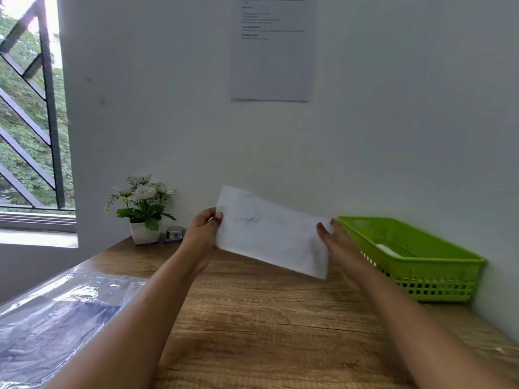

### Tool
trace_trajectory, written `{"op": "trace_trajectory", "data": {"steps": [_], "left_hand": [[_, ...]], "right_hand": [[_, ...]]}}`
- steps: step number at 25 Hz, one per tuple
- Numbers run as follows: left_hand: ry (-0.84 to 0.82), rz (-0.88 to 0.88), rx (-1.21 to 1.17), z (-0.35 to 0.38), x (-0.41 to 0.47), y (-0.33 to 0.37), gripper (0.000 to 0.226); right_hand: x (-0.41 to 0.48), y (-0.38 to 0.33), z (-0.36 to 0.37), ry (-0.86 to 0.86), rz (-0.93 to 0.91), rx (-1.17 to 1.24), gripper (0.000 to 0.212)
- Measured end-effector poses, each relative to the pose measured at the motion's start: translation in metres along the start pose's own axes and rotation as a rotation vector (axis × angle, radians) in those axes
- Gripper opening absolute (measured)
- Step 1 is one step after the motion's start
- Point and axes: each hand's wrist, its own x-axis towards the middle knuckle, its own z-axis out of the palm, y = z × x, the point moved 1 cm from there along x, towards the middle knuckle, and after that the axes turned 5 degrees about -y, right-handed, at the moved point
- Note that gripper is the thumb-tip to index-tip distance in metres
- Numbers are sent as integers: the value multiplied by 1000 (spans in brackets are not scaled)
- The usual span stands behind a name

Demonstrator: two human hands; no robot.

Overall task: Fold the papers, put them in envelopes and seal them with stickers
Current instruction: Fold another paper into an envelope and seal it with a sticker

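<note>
Clear plastic bag (56, 301) near left on table (252, 318). Held tilted above table: white sheet (269, 237), envelope or folded paper, cannot tell. Left grip (203, 228) pinching left edge, right grip (334, 242) clamped on right edge. Green basket (438, 287) just right; sticker roll (174, 233) beside flower pot (143, 233).

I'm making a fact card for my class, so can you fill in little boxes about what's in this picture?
held thing: white sheet, envelope or folded paper, cannot tell which
left hand: pinches its left end
right hand: holds its right end
where: lifted above the wooden table
right side: green basket, something white inside
back left: flower pot, sticker roll beside it
near left: clear plastic bag
</note>
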Motion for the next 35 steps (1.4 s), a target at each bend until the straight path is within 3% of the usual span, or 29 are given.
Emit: {"op": "trace_trajectory", "data": {"steps": [3,5,9,14,19,21,24,27,31,35], "left_hand": [[119,-109,30,-9,0,-9,18],[152,-234,149,-10,1,-14,18],[112,-383,343,-9,-1,-11,18],[34,-528,448,-14,-4,-12,28],[16,-496,694,-15,1,-26,13],[-34,-455,846,-10,2,-29,19],[-154,-437,1038,5,0,-28,39],[-159,-485,931,8,-1,-24,45],[-234,-633,492,-6,-11,-12,47],[-368,-674,485,-9,-20,0,61]], "right_hand": [[-3,1,-1,-138,123,291,83],[1,4,-8,-114,110,298,79],[4,12,-14,-1,114,-3,76],[-2,12,-15,29,72,-123,76],[-7,15,-7,-105,-6,-471,70],[-6,17,2,-193,-70,-736,71],[-12,20,30,-402,-5,-997,74],[-14,26,50,-516,64,-1098,67],[-14,27,50,-542,99,-1149,64],[-17,25,51,-550,92,-1171,65]]}}
